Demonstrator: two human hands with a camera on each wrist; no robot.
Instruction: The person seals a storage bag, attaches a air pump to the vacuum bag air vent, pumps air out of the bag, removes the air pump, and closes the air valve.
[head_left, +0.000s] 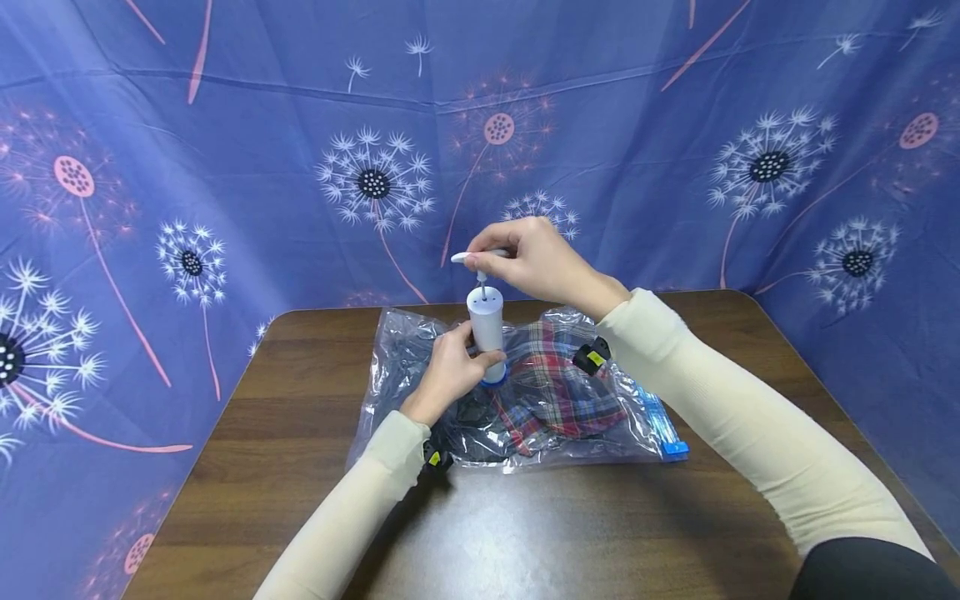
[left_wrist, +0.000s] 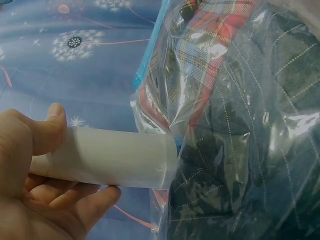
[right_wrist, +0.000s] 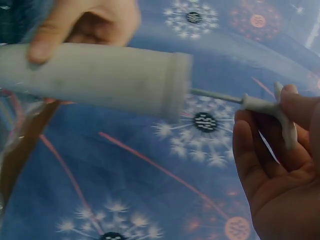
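Observation:
A white hand vacuum pump [head_left: 486,323] stands upright on a clear vacuum storage bag [head_left: 390,367], with a blue ring [head_left: 493,383] at its foot. My left hand [head_left: 452,365] grips the lower part of its barrel, thumb on one side and fingers behind. Above it, my right hand [head_left: 542,260] holds the white T-shaped handle [right_wrist: 262,105] between thumb and fingers. A short length of thin metal rod [right_wrist: 216,95] shows between the barrel's cap and the handle. Folded red-and-blue plaid cloth [head_left: 558,375] and dark quilted cloth [left_wrist: 250,150] lie inside the bag.
The bag lies flat on a brown wooden table [head_left: 277,458], its blue zip edge [head_left: 663,421] at the right. A blue curtain [head_left: 285,167] with a dandelion print hangs behind and at both sides. Black wrist cameras [head_left: 592,356] sit at both cuffs.

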